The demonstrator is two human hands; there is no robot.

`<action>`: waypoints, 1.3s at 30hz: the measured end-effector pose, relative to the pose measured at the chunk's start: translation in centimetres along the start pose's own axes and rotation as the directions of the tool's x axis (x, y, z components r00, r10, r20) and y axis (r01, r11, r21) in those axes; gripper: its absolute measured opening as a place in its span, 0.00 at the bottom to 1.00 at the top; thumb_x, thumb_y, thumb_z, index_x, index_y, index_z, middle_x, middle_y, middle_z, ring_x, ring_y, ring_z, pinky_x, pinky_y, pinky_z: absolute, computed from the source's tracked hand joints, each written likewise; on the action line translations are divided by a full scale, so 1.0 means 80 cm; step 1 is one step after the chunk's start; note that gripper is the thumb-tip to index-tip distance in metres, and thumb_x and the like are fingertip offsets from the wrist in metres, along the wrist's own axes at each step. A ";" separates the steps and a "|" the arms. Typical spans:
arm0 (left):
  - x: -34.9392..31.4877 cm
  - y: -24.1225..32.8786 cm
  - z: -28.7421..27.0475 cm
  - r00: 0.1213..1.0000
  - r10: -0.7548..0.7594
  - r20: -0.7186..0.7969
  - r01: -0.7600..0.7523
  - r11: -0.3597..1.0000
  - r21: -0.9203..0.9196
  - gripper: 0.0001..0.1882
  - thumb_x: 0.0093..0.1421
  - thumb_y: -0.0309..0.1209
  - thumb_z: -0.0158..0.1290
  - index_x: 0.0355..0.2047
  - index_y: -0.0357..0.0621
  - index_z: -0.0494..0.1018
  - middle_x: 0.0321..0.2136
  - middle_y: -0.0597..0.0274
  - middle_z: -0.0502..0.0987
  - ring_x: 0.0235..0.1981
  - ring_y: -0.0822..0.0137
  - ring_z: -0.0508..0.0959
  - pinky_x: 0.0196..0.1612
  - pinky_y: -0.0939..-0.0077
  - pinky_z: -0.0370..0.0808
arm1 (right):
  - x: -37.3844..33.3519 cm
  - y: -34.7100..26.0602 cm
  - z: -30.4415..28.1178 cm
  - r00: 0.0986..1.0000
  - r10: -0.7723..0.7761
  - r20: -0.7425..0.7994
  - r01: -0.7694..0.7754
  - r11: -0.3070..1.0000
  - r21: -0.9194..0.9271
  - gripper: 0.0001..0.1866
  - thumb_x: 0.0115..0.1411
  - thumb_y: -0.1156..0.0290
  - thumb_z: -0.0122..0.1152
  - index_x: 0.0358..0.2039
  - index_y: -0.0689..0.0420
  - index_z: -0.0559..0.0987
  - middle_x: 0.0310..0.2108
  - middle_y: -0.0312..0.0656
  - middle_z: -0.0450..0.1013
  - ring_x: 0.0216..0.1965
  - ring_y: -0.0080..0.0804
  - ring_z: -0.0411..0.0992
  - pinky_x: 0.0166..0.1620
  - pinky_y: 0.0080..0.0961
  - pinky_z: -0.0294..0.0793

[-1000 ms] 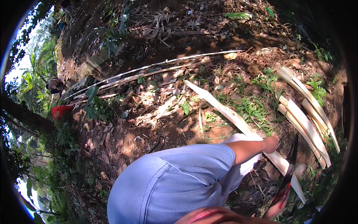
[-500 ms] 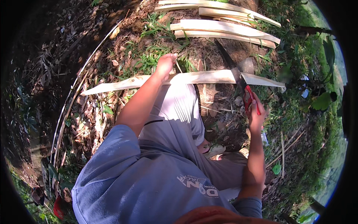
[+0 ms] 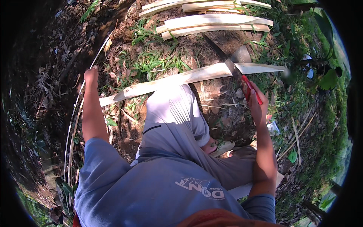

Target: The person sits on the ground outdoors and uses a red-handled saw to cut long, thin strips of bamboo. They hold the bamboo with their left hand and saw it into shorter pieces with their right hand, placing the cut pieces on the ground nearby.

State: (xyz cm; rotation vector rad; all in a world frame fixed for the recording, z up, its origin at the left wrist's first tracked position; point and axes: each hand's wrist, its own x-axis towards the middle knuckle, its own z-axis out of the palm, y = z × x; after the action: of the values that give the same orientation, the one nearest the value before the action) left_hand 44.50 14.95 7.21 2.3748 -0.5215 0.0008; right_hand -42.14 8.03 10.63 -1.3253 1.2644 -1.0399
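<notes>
The right hand [image 3: 258,101] grips a handsaw [image 3: 231,66] across the board [image 3: 180,78]; whether it's cut through, I can't tell. Left hand [image 3: 91,75] apart from both, fingers unclear.

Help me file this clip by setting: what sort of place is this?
Outdoors, probably a shaded woodland or garden clearing used as a work spot: leaf litter and green grass tufts cover the soil, and a red-handled handsaw crosses a pale wooden board.
</notes>
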 end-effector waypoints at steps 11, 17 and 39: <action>-0.378 0.261 0.076 0.269 0.552 0.789 -0.666 0.698 -0.261 0.49 0.58 0.60 0.70 0.64 0.30 0.70 0.63 0.38 0.76 0.59 0.46 0.81 0.63 0.56 0.76 | -0.036 -0.052 0.017 0.991 -0.022 -0.131 0.012 0.997 -0.076 0.23 0.76 0.66 0.62 0.66 0.63 0.79 0.38 0.33 0.79 0.32 0.14 0.70 0.34 0.15 0.69; -0.463 0.317 0.139 0.117 0.423 0.899 -0.717 0.662 -0.219 0.53 0.54 0.58 0.72 0.69 0.33 0.69 0.62 0.35 0.78 0.63 0.39 0.79 0.65 0.53 0.75 | -0.112 -0.113 0.090 0.993 -0.033 -0.116 0.018 0.992 -0.124 0.22 0.72 0.74 0.65 0.66 0.62 0.80 0.42 0.40 0.84 0.36 0.16 0.75 0.39 0.17 0.75; -0.510 0.298 0.168 0.155 0.570 0.807 -0.822 0.528 -0.215 0.25 0.57 0.41 0.66 0.50 0.37 0.80 0.37 0.41 0.86 0.43 0.39 0.87 0.48 0.47 0.84 | -0.215 -0.095 0.137 0.976 0.093 -0.199 -0.127 0.978 -0.166 0.22 0.73 0.75 0.64 0.66 0.64 0.79 0.51 0.50 0.85 0.51 0.26 0.81 0.55 0.25 0.79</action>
State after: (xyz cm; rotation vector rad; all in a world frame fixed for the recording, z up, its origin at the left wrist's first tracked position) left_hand -3.65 5.21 6.49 1.9565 -2.2481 -0.6885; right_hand -31.76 25.88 17.41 -1.2951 1.5888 -1.0121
